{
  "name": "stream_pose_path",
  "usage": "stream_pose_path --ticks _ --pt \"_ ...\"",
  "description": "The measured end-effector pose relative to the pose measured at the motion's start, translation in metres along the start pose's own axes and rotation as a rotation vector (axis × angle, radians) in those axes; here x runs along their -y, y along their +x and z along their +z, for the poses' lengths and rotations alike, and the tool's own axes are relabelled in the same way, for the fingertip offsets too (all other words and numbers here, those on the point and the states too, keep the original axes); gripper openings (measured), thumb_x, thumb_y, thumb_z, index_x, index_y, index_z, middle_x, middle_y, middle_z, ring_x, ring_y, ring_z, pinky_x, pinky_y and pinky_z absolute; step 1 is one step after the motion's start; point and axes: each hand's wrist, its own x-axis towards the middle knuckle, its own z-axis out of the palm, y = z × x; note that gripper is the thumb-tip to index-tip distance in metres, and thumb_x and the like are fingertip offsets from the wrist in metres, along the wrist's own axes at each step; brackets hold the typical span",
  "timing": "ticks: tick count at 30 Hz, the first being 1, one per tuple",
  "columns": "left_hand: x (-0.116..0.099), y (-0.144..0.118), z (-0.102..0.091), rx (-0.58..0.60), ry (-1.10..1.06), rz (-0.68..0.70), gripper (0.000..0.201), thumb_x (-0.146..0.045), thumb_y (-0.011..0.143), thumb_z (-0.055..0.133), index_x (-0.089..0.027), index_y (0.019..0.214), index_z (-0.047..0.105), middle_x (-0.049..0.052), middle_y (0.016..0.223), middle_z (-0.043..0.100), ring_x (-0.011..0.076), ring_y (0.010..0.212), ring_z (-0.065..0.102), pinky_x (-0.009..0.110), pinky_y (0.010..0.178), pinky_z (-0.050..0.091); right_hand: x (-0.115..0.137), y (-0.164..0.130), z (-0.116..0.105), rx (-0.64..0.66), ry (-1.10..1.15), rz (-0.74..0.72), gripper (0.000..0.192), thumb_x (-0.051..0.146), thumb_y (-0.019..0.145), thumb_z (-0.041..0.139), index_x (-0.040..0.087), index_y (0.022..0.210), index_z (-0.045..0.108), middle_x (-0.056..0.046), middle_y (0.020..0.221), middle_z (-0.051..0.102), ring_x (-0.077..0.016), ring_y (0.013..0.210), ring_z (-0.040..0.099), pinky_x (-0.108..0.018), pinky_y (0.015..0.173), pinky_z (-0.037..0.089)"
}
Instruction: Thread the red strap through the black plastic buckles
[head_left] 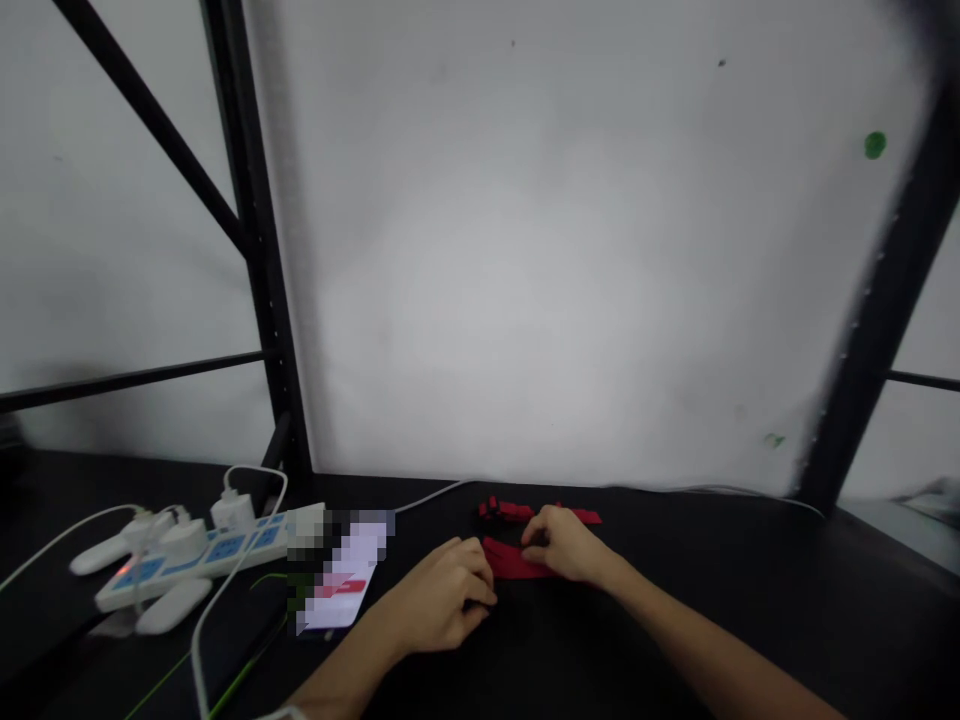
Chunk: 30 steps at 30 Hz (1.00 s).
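Note:
A piece of red cloth [510,562] lies on the black table between my hands. My right hand [570,545] is on its right part, with thumb and forefinger bent together on the fabric. At the cloth's left end is my left hand [446,600], its fingers curled towards the thumb; whatever may be between them is hidden. Just behind the cloth lies a red strap [517,512] with a black buckle [490,508]. Part of that strap passes out of sight behind my right hand.
On the left stand a white power strip [217,560] with several plugged-in chargers and a lit phone [341,580], partly pixelated. White cables [206,625] loop over the table. Black rack posts [262,230] rise on both sides before a white wall [555,250].

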Motion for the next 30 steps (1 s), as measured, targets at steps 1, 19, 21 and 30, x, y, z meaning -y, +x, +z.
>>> stream_pose_path --ticks 1,19,21,30 --pt "-0.002 0.000 0.000 0.016 -0.007 -0.002 0.016 -0.011 0.074 0.067 -0.024 0.080 0.074 0.000 0.092 0.073 0.0204 0.092 0.062 0.035 0.084 0.043 -0.001 0.004 0.000 -0.025 -0.032 -0.009 0.018 0.024 0.068 0.072 0.019 0.084 0.077 -0.007 0.088 0.073 -0.0229 0.079 0.064 -0.031 0.072 0.048" --pt "0.005 0.004 -0.001 -0.555 -0.078 -0.138 0.045 -0.017 0.081 0.071 -0.019 0.124 0.058 0.010 0.117 0.062 0.0259 0.109 0.051 0.042 0.093 0.043 0.041 0.019 -0.029 -0.003 -0.158 -0.346 0.026 0.030 0.082 0.067 0.022 0.107 0.064 -0.006 0.099 0.065 -0.0220 0.091 0.056 -0.038 0.088 0.042" --pt "0.000 0.006 0.000 -0.559 -0.101 -0.106 0.042 -0.020 0.080 0.075 -0.022 0.120 0.060 0.007 0.115 0.064 0.0257 0.108 0.052 0.042 0.093 0.042 0.052 -0.007 -0.033 0.003 -0.123 -0.380 0.025 0.035 0.085 0.066 0.024 0.108 0.064 -0.005 0.098 0.066 -0.0219 0.092 0.057 -0.039 0.089 0.039" --pt "-0.027 0.007 0.005 -0.485 -0.153 -0.001 0.037 -0.012 0.081 0.071 -0.023 0.114 0.060 0.005 0.107 0.068 0.0240 0.102 0.056 0.040 0.088 0.039 0.032 -0.072 -0.027 -0.038 0.398 -0.017 0.026 0.043 0.085 0.066 0.020 0.096 0.067 -0.001 0.081 0.065 -0.0167 0.074 0.057 -0.029 0.070 0.044"
